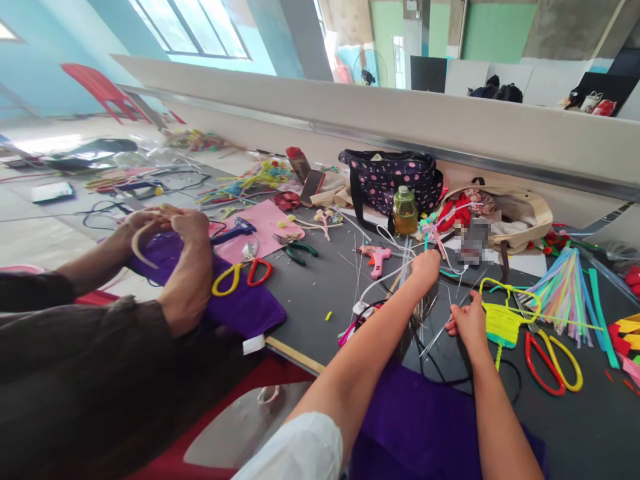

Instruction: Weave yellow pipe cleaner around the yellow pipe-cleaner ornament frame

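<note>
My left hand (426, 270) reaches far over the dark table and is closed beside a bundle of clear sticks and a white cable. A bit of teal shows above its fingers; what they hold is hidden. My right hand (469, 325) is nearer, with its fingers drawn together at some thin wires (436, 339) that slant across the tabletop. Just right of it lies a yellow-green pipe-cleaner piece (501, 325) with a teal band. Scissors (545, 370) with red and yellow handles rest beyond that. A pink glue gun (379, 259) lies left of my left hand.
At left, a co-worker's hands (170, 223) bend a pale strip above purple cloth. Near them lie scissors (243, 277), green-handled pliers (296, 249) and a blue glue gun (235, 231). Behind stand a bottle (405, 212) and a patterned bag (393, 183). Pastel pipe cleaners (563, 293) fan out at right.
</note>
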Tool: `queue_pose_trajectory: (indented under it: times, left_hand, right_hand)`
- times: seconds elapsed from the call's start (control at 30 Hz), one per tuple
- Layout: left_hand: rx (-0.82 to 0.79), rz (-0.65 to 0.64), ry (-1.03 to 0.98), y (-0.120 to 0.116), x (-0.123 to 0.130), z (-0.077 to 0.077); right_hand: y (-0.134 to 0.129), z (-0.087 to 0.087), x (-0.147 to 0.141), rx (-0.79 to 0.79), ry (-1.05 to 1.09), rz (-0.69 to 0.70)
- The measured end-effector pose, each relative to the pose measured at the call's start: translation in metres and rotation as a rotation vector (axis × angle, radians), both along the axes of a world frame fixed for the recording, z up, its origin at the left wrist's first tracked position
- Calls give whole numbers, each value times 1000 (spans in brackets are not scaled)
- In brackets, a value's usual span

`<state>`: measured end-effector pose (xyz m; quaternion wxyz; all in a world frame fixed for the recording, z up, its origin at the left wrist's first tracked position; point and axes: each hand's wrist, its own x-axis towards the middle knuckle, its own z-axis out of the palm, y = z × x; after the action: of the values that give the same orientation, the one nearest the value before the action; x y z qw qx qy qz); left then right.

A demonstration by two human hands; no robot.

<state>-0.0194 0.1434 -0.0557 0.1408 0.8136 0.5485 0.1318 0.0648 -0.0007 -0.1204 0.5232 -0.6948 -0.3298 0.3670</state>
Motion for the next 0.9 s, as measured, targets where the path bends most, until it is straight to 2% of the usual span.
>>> queue_pose_trajectory:
  times: [0.1, 0.27, 0.37, 0.5, 0.7, 0.8, 0.9]
  left_hand:
    - [0, 27, 33, 9, 3, 0]
    - [42, 61, 28, 14, -2, -3]
    - [86, 85, 5, 16, -3, 1]
    - [164, 126, -54, 17, -6, 17]
    - [268, 190, -128, 10, -22, 50]
    - [365, 215, -248, 2, -31, 64]
    - [441, 190, -461, -8, -36, 74]
  right_hand:
    - [-1, 3, -1, -18, -85, 18]
    - [-2, 9, 0, -94, -343, 79]
    - [-2, 12, -2, -133, -428, 72]
    - [-2, 16, -3, -167, -538, 44]
    - [-2, 22, -1, -305, -656, 73]
    - [-2, 21, 1, -278, -652, 43]
    - [-4, 20, 4, -199, -607, 0]
